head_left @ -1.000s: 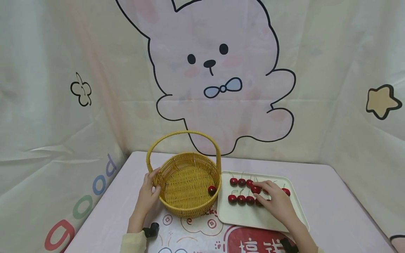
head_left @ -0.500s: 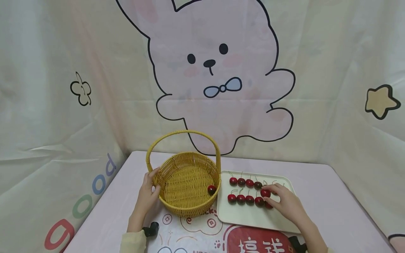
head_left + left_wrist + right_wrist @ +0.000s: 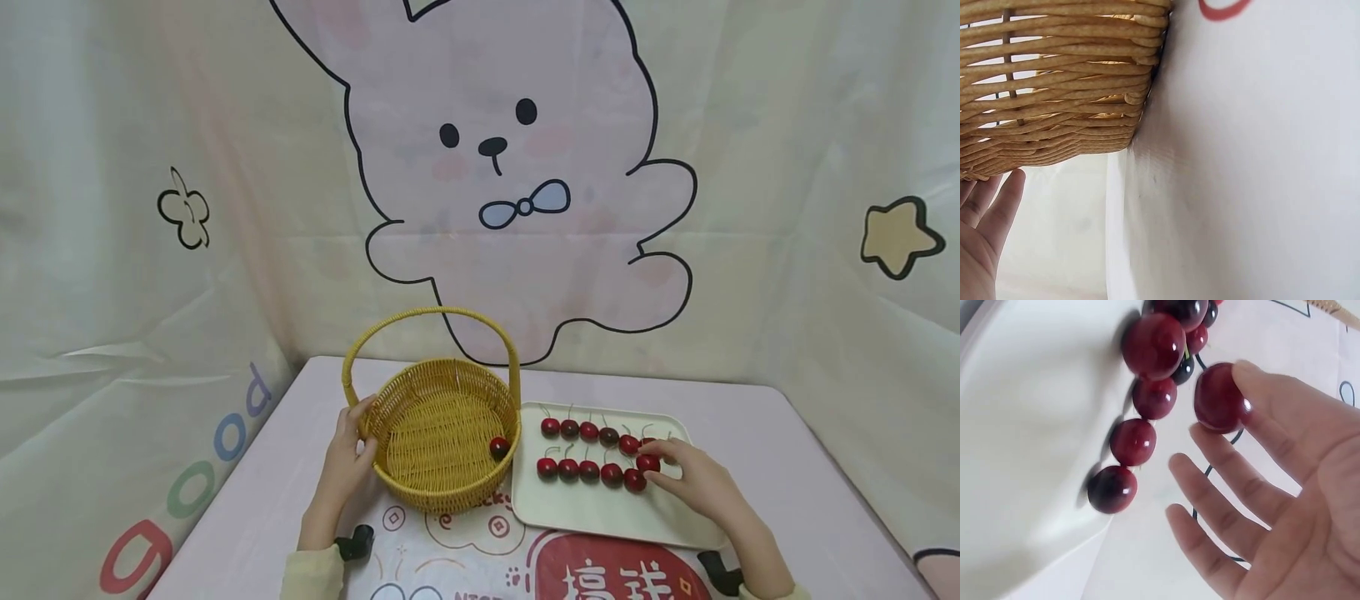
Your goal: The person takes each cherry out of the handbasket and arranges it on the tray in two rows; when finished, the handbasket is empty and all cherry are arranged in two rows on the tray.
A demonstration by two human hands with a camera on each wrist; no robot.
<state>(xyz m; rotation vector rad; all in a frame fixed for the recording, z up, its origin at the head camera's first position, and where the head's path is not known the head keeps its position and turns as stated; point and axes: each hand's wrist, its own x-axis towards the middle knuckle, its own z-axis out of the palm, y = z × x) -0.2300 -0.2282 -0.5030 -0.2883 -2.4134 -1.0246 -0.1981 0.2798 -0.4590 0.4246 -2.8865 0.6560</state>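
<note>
My right hand (image 3: 693, 475) pinches a dark red cherry (image 3: 1219, 398) between thumb and index finger, with the other fingers spread in the right wrist view. That cherry hangs over the right part of a cream tray (image 3: 585, 517), near the right ends of two rows of cherries. The back row (image 3: 588, 432) and front row (image 3: 589, 472) carry thin stems. On the left, my left hand (image 3: 345, 458) rests against the outer side of a yellow woven basket (image 3: 442, 492), its fingers straight on the weave in the left wrist view. One cherry (image 3: 499, 448) lies inside the basket, by its right wall.
A tall arched handle (image 3: 431, 310) spans the basket. The basket's right side adjoins the tray's left edge. A pale tabletop (image 3: 795, 475) with a printed red patch (image 3: 615, 571) lies beneath. Printed cloth (image 3: 750, 300) hangs behind and at both sides.
My right hand has moved rightward over the tray with the cherry in its fingers, uncovering more of both rows. My left hand stays at the basket. The head view has shifted slightly.
</note>
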